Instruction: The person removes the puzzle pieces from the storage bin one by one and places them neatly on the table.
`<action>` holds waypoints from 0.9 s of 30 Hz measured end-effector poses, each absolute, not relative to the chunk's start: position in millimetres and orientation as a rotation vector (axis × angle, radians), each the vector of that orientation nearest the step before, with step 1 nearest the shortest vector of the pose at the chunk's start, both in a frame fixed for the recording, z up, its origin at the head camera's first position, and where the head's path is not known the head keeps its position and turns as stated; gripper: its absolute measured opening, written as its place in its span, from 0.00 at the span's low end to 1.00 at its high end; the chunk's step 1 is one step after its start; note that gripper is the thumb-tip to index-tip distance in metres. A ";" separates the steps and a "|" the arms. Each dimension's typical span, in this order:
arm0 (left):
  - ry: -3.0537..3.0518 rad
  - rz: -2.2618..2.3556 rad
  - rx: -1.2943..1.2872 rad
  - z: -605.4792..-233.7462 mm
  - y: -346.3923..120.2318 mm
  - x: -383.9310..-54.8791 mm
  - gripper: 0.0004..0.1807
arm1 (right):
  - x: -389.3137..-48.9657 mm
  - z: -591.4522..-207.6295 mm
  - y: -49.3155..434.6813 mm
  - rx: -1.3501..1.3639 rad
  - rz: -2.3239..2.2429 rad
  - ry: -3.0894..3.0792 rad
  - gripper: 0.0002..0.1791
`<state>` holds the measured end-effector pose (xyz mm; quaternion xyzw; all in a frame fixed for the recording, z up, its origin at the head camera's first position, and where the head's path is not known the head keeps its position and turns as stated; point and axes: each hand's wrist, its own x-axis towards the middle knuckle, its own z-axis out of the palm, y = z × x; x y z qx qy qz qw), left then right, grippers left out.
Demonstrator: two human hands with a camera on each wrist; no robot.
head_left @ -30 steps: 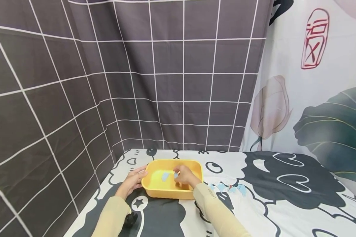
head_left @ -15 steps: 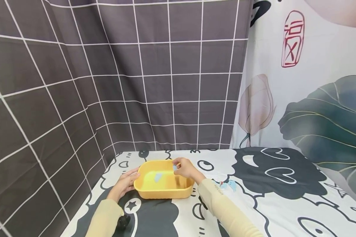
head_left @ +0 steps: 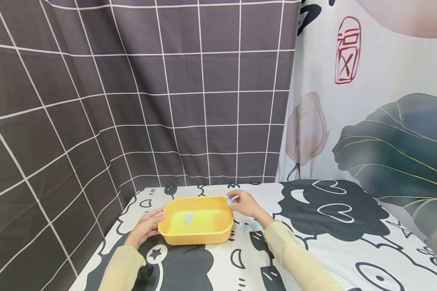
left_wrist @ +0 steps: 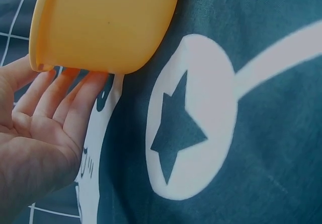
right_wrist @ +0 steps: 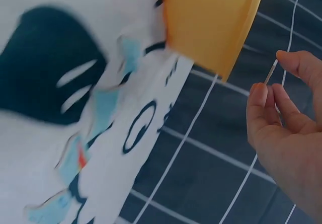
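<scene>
A yellow plastic tub [head_left: 194,239] sits on the patterned cloth. My left hand [head_left: 145,227] grips its left end, thumb at the rim and fingers under it in the left wrist view. One light-blue flat piece [head_left: 188,218] lies inside the tub. Just past the right rim, my right hand [head_left: 245,205] pinches a thin jigsaw piece [head_left: 230,201] between thumb and fingertips. The right wrist view shows that piece [right_wrist: 271,74] edge-on, raised above the cloth. Several more light-blue jigsaw pieces [right_wrist: 106,112] lie to the tub's right, partly hidden by the right forearm in the head view.
The black-and-white cartoon cloth [head_left: 236,264] covers the surface. Behind and to the left hangs a dark grid curtain [head_left: 182,101]; a floral curtain [head_left: 313,121] hangs at the right. A small black object [head_left: 144,273] shows by the left sleeve.
My right hand has risen from inside the tub and moved right over its rim, carrying the jigsaw piece. My left hand stays on the tub. The head view has turned slightly right.
</scene>
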<state>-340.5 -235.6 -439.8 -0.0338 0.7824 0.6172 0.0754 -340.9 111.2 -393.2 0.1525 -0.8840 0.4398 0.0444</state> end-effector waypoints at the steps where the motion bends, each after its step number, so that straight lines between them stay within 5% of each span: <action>1: 2.342 1.853 -0.105 -439.7 -236.0 -340.4 0.32 | -340.1 -394.0 116.0 0.458 1.347 -2.698 0.25; 27: 2.257 1.874 -0.066 -439.5 -240.5 -339.8 0.34 | -309.6 -412.4 224.4 0.273 1.121 -2.786 0.26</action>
